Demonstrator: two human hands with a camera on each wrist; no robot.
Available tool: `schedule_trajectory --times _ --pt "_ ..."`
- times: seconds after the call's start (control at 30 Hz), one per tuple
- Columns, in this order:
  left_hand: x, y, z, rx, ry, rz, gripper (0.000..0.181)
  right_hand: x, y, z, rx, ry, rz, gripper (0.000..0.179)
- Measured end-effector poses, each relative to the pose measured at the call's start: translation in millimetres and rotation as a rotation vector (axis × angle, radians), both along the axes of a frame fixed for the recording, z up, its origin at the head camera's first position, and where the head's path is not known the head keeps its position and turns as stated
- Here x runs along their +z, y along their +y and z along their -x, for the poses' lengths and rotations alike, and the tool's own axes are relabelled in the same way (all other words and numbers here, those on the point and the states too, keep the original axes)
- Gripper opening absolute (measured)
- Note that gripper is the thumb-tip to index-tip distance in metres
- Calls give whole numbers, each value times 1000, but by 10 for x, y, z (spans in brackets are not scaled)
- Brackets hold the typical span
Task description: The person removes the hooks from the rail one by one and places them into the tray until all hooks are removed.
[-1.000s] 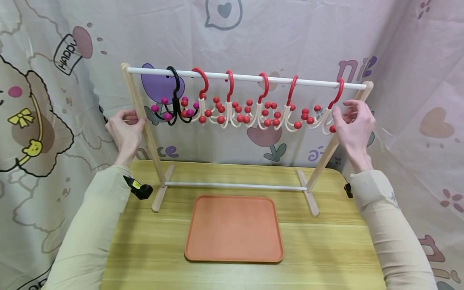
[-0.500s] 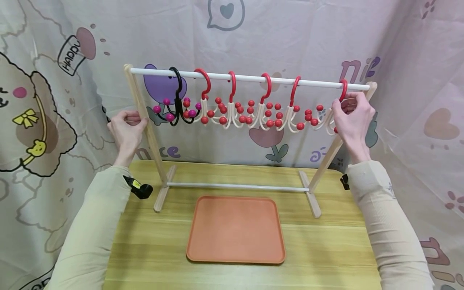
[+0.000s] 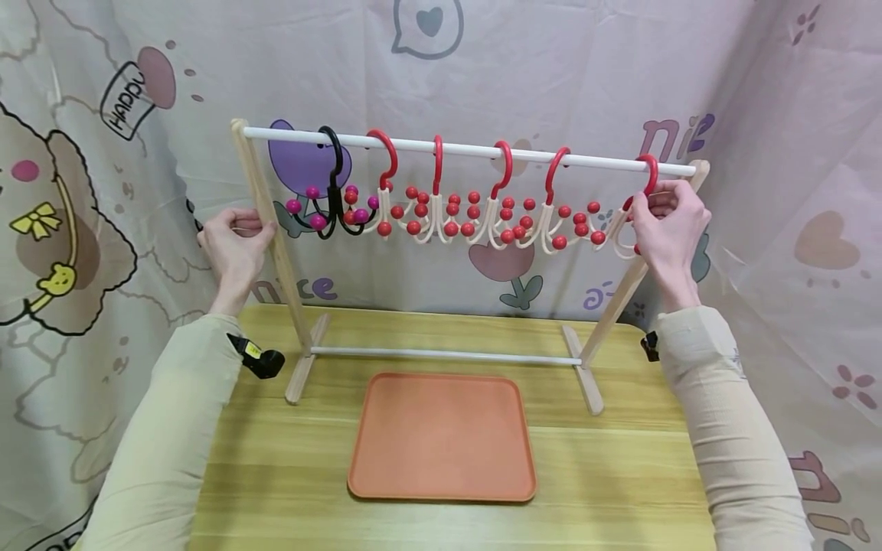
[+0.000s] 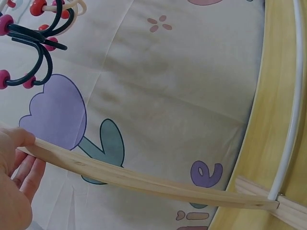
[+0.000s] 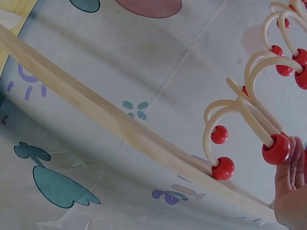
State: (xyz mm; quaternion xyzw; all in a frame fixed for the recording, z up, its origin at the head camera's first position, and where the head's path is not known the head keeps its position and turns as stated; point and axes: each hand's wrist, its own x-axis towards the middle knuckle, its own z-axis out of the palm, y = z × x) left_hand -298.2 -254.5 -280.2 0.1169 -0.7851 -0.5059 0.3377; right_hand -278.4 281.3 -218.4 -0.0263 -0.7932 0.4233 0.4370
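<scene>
A wooden garment rack with a white top rail (image 3: 468, 151) carries several hook hangers. My left hand (image 3: 237, 245) pinches the rack's left wooden post (image 3: 282, 264) between thumb and fingers; the left wrist view shows the same grip on the post (image 4: 144, 181). At the far right, my right hand (image 3: 674, 237) pinches the rightmost red-and-cream hanger (image 3: 651, 173) just below its red hook, which is over the rail. Its curved cream arms end in red balls (image 5: 276, 149) in the right wrist view. Part of that hanger is hidden behind my fingers.
One black hanger with pink balls (image 3: 334, 200) hangs leftmost, and several red-and-cream hangers (image 3: 492, 203) hang between. An orange tray (image 3: 441, 436) lies on the wooden table (image 3: 276, 474) before the rack. A printed curtain (image 3: 537, 69) closes in the back and sides.
My right hand has risen slightly and moved from beside the rightmost hanger to pinch it under its hook. That hanger has tilted a little. My left hand stays on the post.
</scene>
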Motion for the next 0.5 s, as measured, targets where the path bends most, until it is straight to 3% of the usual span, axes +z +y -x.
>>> schedule_trajectory --times 0.5 --pt "8 7 14 27 -14 32 22 -2 -25 -12 -8 -8 6 34"
